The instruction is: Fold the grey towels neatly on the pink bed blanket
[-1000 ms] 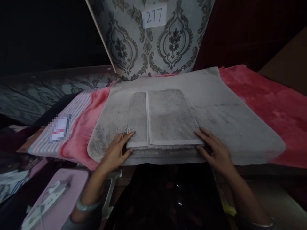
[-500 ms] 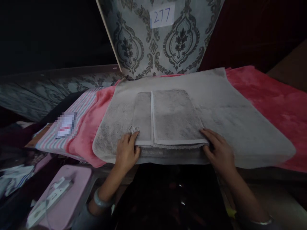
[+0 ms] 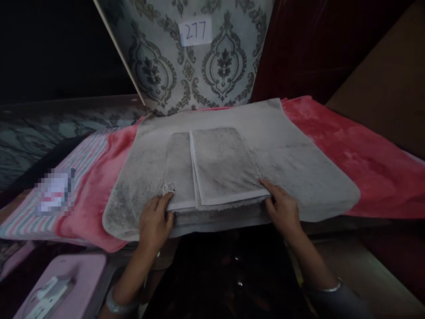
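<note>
A folded grey towel (image 3: 221, 164) with pale edge bands lies in the middle of a larger grey cloth (image 3: 292, 159). Its front edge is slightly raised between my two hands. My left hand (image 3: 155, 221) pinches the near left corner, thumb and fingers closed on it, beside a small white tag (image 3: 168, 188). At the near right corner, my right hand (image 3: 283, 207) grips the towel between thumb and fingers. The right flap of the towel overlaps the left part, leaving a narrow seam between them.
Under the grey cloth a pink-red blanket (image 3: 372, 159) shows on both sides. A striped cloth (image 3: 84, 155) lies at the left, with a blurred flat item on it. Low at left, a power strip (image 3: 49, 299) rests on a pink stool (image 3: 83, 270). Patterned wallpaper (image 3: 186, 88) rises behind.
The view has shifted, so the scene sits further left. Both hands keep their hold on the towel's near corners, and its right flap looks slightly more rumpled and lifted.
</note>
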Available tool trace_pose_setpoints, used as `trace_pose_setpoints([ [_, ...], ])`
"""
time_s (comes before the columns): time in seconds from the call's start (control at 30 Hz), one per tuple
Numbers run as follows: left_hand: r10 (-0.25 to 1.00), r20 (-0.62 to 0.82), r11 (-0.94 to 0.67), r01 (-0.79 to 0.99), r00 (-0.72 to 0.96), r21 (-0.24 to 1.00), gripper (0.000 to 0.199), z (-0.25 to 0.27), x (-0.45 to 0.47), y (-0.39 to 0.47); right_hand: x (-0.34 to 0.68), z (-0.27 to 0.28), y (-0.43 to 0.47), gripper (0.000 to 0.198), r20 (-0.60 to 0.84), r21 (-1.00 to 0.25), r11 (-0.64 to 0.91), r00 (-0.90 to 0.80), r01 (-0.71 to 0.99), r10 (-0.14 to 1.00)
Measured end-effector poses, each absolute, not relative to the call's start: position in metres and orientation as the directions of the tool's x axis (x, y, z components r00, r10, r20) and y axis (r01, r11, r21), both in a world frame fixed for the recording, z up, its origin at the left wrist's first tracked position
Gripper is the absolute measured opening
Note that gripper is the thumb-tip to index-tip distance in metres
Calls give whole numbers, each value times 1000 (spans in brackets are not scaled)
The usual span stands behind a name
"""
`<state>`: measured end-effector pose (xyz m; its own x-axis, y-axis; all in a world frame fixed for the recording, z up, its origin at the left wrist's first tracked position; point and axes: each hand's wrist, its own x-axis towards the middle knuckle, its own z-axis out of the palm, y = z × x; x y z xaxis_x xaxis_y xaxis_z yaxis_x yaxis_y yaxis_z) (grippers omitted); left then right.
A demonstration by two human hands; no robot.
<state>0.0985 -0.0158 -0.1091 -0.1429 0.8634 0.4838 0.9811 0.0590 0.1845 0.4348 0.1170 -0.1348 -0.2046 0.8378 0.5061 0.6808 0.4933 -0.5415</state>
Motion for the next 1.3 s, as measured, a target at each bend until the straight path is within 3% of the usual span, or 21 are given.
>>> trace_pose_setpoints([
  [0.17,873,473,44,986,-117,163,45,-109,97,-15,432,-129,117,66,463,-502,488,-255,715,849],
  [0.4,855,512,-15,984,-79,176,37,-101,93,-21,432,-136,115,62,450,-489,470,-248,735,858],
  [0.47,849,519,-27,974,-97,226,34,-90,94,-23,433,-138,116,61,468,-464,492,-268,737,842],
  [0.57,858,498,-92,914,-129,395,27,-70,97,-17,435,-137,119,60,527,-397,551,-309,734,792],
  [0.7,924,302,-28,748,-234,664,32,-52,93,25,433,-134,124,64,597,-337,660,-390,671,701],
  [0.8,957,11,160,565,-288,810,47,-45,88,81,427,-138,125,67,607,-317,725,-457,611,650],
  [0.87,935,-209,320,422,-287,848,58,-40,87,120,424,-144,124,67,614,-310,746,-475,590,631],
  [0.93,900,-313,409,338,-304,848,63,-34,89,155,421,-150,124,69,630,-309,759,-475,573,615],
  [1.13,882,-150,336,373,-447,865,59,-30,98,226,415,-158,121,69,665,-323,760,-437,563,606],
  [1.3,853,5,277,460,-522,844,65,-42,104,260,407,-156,116,57,725,-241,783,-430,574,538],
])
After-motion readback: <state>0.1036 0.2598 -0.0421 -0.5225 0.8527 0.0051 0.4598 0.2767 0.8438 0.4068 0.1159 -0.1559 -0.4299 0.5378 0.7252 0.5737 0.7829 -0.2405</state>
